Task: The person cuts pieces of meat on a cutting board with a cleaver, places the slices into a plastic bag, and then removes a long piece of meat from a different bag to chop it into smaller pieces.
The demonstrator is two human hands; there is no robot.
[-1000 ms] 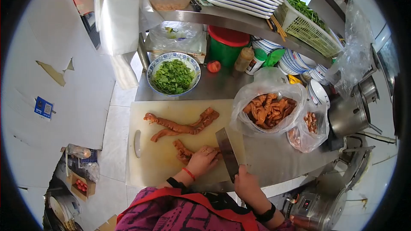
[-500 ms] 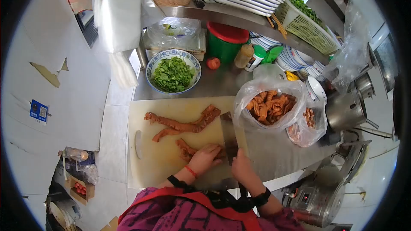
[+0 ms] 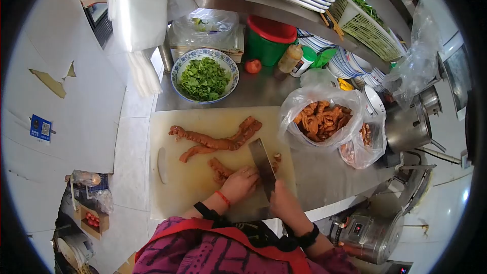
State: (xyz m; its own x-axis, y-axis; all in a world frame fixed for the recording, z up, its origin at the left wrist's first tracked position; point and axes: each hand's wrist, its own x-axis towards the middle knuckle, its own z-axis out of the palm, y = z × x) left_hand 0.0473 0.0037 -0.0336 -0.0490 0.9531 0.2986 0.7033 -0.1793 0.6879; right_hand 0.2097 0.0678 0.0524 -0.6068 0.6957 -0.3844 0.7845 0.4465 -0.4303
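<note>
My right hand [image 3: 285, 202] is closed round the handle of a cleaver [image 3: 263, 165], its broad blade tilted up and to the left over the cutting board [image 3: 172, 200]. My left hand [image 3: 241, 185], fingers curled, holds down a short piece of brown cooked meat [image 3: 220, 170] just left of the blade. A small cut bit [image 3: 277, 158] lies on the blade's right side. Farther up the board rests a longer, wrinkled, forked strip of the same meat [image 3: 215, 141]. The lower blade edge is partly hidden by my hands.
A patterned bowl [image 3: 175, 82] of chopped greens stands behind the board. To the right are a plastic-lined container of brown meat [image 3: 323, 121] and a smaller bag [image 3: 366, 147]. A shelf [image 3: 223, 4] with stacked plates overhangs the counter; a metal pot [image 3: 406, 127] stands at right.
The cleaver has tilted left, its blade now leaning over beside my left hand. A cut bit shows to its right. My left hand has shifted slightly left, still on the meat.
</note>
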